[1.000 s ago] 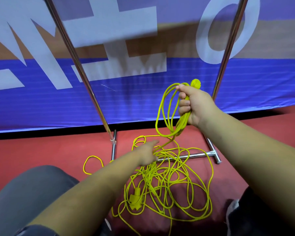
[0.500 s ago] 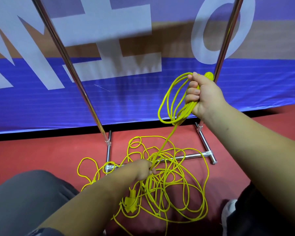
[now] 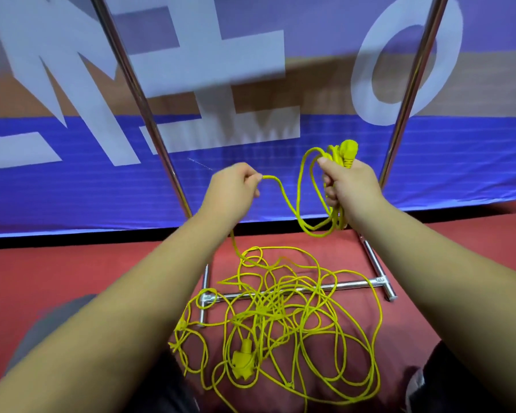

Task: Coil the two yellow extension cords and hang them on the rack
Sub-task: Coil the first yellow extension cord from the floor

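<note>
My right hand point(image 3: 347, 186) is shut on a few hanging loops of yellow extension cord point(image 3: 303, 201), with the cord's plug point(image 3: 347, 152) sticking up above my fist. My left hand point(image 3: 236, 186) is raised beside it and pinches the same cord, which sags between the two hands. From my left hand the cord drops to a tangled yellow heap point(image 3: 280, 317) on the red floor. A yellow socket end point(image 3: 243, 360) lies in the heap. I cannot tell the two cords apart in the tangle. The chrome rack point(image 3: 411, 90) stands behind my hands.
The rack's left upright point(image 3: 137, 93) slants up at the left and its base bars point(image 3: 352, 284) lie on the red floor point(image 3: 72, 269) under the heap. A blue banner with white letters point(image 3: 72, 180) hangs close behind. My knees show at both lower corners.
My left hand gripped the cord down at the heap and has lifted it up level with my right hand. The right hand has kept hold of its loops.
</note>
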`<state>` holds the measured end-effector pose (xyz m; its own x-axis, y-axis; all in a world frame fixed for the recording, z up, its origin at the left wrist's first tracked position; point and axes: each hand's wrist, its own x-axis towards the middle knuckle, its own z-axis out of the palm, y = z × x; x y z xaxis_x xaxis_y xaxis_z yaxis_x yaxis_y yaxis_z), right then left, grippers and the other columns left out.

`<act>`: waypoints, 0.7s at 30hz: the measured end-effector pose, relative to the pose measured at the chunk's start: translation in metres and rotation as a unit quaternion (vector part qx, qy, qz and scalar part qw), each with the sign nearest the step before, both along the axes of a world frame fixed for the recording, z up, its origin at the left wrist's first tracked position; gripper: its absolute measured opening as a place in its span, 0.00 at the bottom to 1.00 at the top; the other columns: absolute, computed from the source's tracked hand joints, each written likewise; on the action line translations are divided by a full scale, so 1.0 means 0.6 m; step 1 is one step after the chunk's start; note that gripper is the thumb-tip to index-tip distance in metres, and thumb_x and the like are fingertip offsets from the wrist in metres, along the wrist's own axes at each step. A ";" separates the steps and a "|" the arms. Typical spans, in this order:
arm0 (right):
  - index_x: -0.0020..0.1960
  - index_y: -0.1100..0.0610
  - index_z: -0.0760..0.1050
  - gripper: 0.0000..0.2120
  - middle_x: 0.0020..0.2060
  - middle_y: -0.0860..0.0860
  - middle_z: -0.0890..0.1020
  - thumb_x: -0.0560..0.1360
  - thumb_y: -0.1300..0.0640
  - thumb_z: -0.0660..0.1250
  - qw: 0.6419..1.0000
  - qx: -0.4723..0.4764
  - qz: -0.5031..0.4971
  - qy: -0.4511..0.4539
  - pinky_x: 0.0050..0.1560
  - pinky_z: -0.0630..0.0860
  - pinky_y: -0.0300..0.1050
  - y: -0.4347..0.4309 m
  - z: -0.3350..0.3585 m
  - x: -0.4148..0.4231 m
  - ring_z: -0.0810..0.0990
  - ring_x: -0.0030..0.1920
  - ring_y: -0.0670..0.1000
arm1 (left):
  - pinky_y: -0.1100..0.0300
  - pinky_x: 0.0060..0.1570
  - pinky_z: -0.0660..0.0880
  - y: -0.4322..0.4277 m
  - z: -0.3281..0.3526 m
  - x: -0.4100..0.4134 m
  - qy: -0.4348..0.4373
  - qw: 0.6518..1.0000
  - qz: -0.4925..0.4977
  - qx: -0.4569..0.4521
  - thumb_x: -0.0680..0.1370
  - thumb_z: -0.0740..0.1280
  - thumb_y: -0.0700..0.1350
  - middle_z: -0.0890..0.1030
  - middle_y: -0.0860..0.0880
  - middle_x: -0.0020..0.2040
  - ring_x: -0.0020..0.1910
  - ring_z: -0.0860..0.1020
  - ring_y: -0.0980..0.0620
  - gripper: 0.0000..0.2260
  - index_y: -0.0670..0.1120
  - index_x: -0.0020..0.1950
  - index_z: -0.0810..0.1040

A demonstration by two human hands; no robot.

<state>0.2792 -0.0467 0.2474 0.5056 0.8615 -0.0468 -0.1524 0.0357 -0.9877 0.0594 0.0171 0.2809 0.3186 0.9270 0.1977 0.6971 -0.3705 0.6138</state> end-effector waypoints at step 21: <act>0.51 0.60 0.75 0.08 0.37 0.57 0.82 0.83 0.56 0.70 0.983 -0.055 0.120 -0.125 0.25 0.74 0.44 -0.028 -0.038 -0.087 0.81 0.27 0.52 | 0.53 0.38 0.85 0.002 0.004 -0.044 -0.309 0.828 0.058 -0.464 0.83 0.68 0.49 0.86 0.43 0.38 0.37 0.87 0.48 0.12 0.39 0.53 0.77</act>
<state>0.2270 -0.0635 0.2248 0.2962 0.9540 -0.0470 0.1040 -0.0811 -0.9913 0.0331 0.0181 0.2834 0.3199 0.7892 -0.5243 0.1410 0.5076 0.8500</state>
